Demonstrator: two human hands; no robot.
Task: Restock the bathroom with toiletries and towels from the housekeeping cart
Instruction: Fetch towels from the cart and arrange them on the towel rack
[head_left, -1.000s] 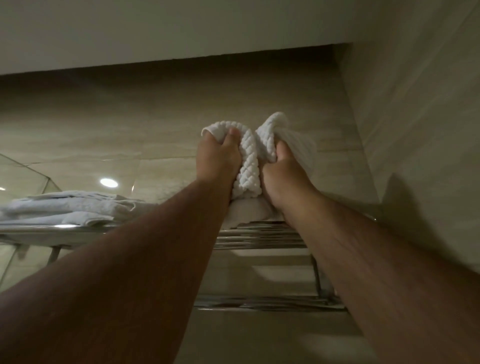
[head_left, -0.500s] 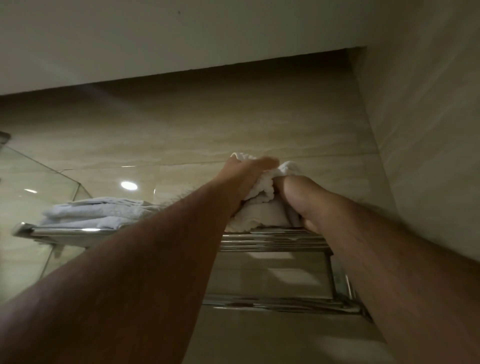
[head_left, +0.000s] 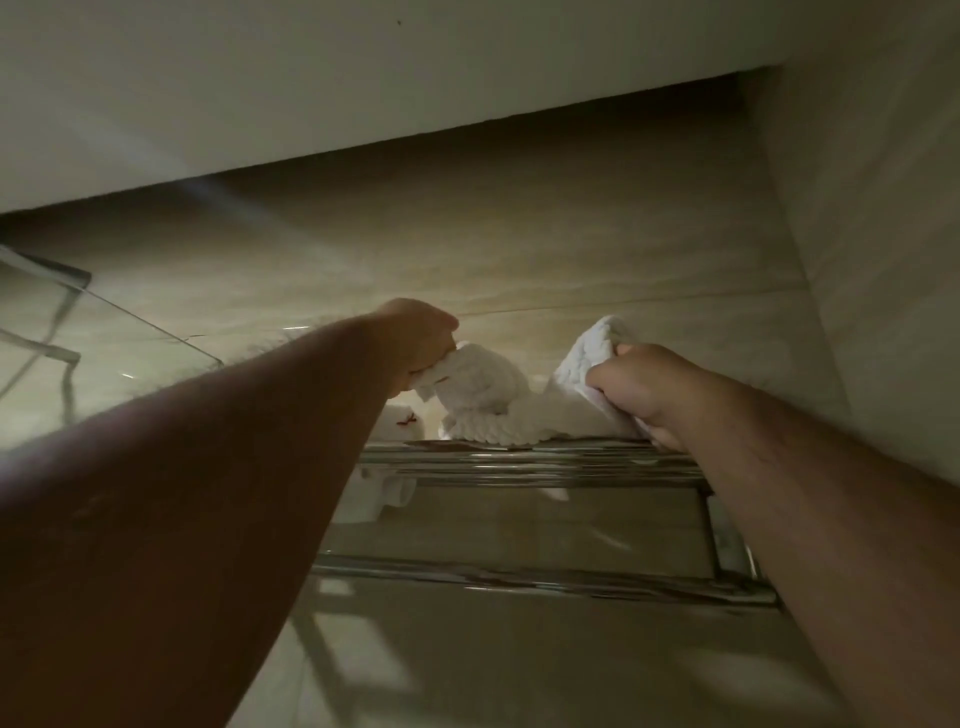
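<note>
now, mid-frame, the left hand and right hand have drawn apart, each curled tightly round one end of the white towel, which rests on top of the chrome rack. moments earlier they held it bunched together; the towel is likely being spread into place.

Left arm: bare, raised and extended forward from the lower left of the view, forearm in shadow. Left hand: seen from the back, fingers curled, one end of a white towel gripped beneath it. Right arm: bare, raised from the lower right, forearm angled inward. Right hand: fingers curled, the other bunched end of the towel held in the fist. The hands are held apart, the left slightly higher.
</note>
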